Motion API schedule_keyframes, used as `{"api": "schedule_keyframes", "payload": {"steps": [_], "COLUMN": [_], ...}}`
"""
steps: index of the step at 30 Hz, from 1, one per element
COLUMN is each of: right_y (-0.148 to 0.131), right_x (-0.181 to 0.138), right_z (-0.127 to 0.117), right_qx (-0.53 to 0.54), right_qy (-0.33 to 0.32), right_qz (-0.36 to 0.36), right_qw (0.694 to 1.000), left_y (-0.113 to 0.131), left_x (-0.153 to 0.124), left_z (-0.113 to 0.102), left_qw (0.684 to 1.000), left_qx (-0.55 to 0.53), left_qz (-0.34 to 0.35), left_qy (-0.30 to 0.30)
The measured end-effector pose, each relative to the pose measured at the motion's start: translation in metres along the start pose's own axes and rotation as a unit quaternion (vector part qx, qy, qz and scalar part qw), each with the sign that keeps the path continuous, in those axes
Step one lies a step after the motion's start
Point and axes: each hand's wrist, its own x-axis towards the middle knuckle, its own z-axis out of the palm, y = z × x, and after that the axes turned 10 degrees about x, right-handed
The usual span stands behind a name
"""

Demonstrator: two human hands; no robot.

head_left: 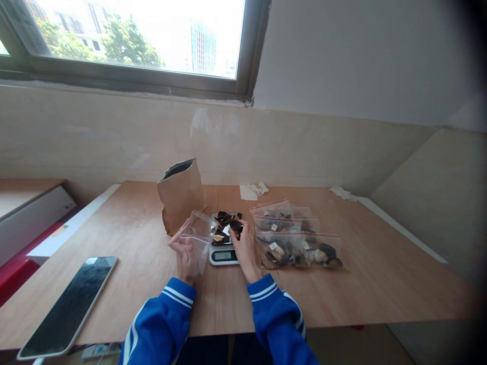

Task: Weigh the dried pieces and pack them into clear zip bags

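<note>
My left hand (186, 258) is closed on a clear zip bag (200, 235), which it holds upright just left of a small digital scale (223, 255). Dark brown dried pieces (223, 223) with some pale ones lie on the scale's plate. Over the plate's right side, my right hand (245, 248) has its fingers curled round a dark dried piece (235, 226). What exactly the piece is, I cannot make out. An open brown paper bag (181, 195) stands behind my left hand.
Several filled zip bags (283, 248) with red seals and small white labels lie right of the scale. A tablet (72, 304) rests at the table's left front. Crumpled white paper (253, 191) lies near the wall, below a window (152, 40).
</note>
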Motion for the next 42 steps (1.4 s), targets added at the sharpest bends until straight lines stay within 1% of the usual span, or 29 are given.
{"api": "schedule_keyframes", "payload": {"steps": [3,8,13,17,20,22,24,26,28,30,32,34,35,36,38,40,42], "right_y": [-0.005,-0.009,-0.01,-0.009,-0.009,-0.015,-0.026,-0.044,-0.065,-0.085,-0.101,-0.11,-0.113,-0.115,-0.117,-0.119,-0.12], "right_x": [0.0,0.0,0.001,0.003,0.006,0.009,0.013,0.017,0.021,0.024,0.027,0.031,0.032,0.034,0.036,0.037,0.036], "right_z": [-0.003,-0.007,-0.009,-0.009,-0.008,-0.009,-0.011,-0.015,-0.019,-0.022,-0.023,-0.022,-0.022,-0.021,-0.02,-0.018,-0.016], "right_qx": [0.01,0.035,0.057,0.107,0.171,0.222,0.273,0.318,0.354,0.371,0.367,0.34,0.322,0.303,0.265,0.239,0.229], "right_qy": [-0.008,-0.017,0.001,0.023,0.063,0.093,0.111,0.108,0.081,0.032,-0.039,-0.113,-0.137,-0.152,-0.161,-0.175,-0.195], "right_qz": [-0.006,-0.011,0.017,0.03,0.064,0.095,0.117,0.123,0.112,0.096,0.084,0.063,0.047,0.03,0.003,-0.008,-0.007], "right_qw": [1.0,0.999,0.998,0.994,0.981,0.966,0.948,0.934,0.925,0.923,0.925,0.931,0.936,0.94,0.951,0.955,0.954], "left_y": [0.003,0.011,0.013,0.007,-0.001,-0.007,-0.012,-0.014,-0.015,-0.015,-0.016,-0.017,-0.017,-0.017,-0.017,-0.015,-0.012], "left_x": [0.0,0.001,0.003,0.003,0.002,0.002,0.001,0.0,0.0,0.0,-0.001,-0.001,-0.001,-0.001,-0.001,-0.001,-0.001], "left_z": [-0.001,-0.002,-0.002,0.0,0.0,0.001,0.001,0.001,0.002,0.002,0.002,0.002,0.002,0.002,0.002,0.002,0.002], "left_qw": [1.0,1.0,0.999,0.999,0.999,0.999,0.999,0.999,0.999,0.999,0.998,0.998,0.998,0.998,0.998,0.997,0.997], "left_qx": [-0.003,0.007,-0.007,-0.026,-0.03,-0.027,-0.018,-0.014,-0.021,-0.036,-0.042,-0.045,-0.048,-0.052,-0.062,-0.067,-0.071], "left_qz": [-0.007,-0.023,-0.035,-0.039,-0.038,-0.037,-0.033,-0.026,-0.02,-0.016,-0.016,-0.013,-0.011,-0.009,-0.007,-0.007,-0.007], "left_qy": [-0.004,0.009,0.006,0.001,-0.003,-0.01,-0.014,-0.015,-0.019,-0.029,-0.034,-0.034,-0.031,-0.026,-0.024,-0.027,-0.027]}}
